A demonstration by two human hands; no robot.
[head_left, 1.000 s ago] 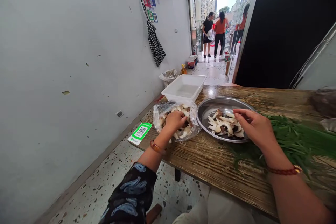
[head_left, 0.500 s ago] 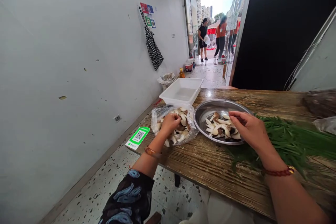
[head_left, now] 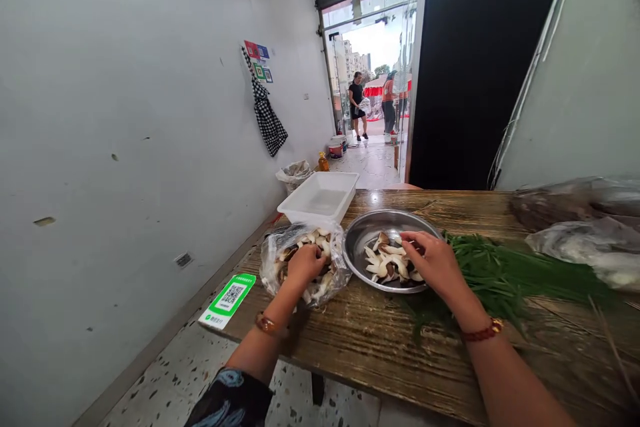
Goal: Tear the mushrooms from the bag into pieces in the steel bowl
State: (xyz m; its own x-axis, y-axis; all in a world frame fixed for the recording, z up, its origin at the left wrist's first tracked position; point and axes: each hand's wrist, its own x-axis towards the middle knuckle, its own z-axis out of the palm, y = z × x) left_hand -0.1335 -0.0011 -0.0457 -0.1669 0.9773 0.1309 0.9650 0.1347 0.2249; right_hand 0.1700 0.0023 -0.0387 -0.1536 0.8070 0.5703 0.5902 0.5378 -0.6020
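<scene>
My left hand (head_left: 306, 263) reaches into a clear plastic bag (head_left: 270, 260) of brown-capped, white-stemmed mushrooms (head_left: 320, 238). Its fingers are curled closed on a mushroom there, with the fingertips partly hidden. Over the right rim of a steel bowl (head_left: 360, 220), my right hand (head_left: 431, 259) holds thumb and forefinger pinched together, with a pale mushroom piece at their tips. Torn mushroom pieces (head_left: 390, 261) lie heaped in the bowl below. Bag and bowl stand side by side on a wooden table (head_left: 370, 340).
A white plastic tub (head_left: 320, 197) stands behind the bag. Long green leaves (head_left: 495, 270) lie right of the bowl, with plastic bags (head_left: 590, 240) beyond. A green QR-code card (head_left: 230, 300) rests at the table's left corner. People (head_left: 358, 103) stand by the glass door.
The camera view has turned rightward and tilted up, so the scene sits lower and further left. Both hands keep nearly the same places at the bag and the bowl.
</scene>
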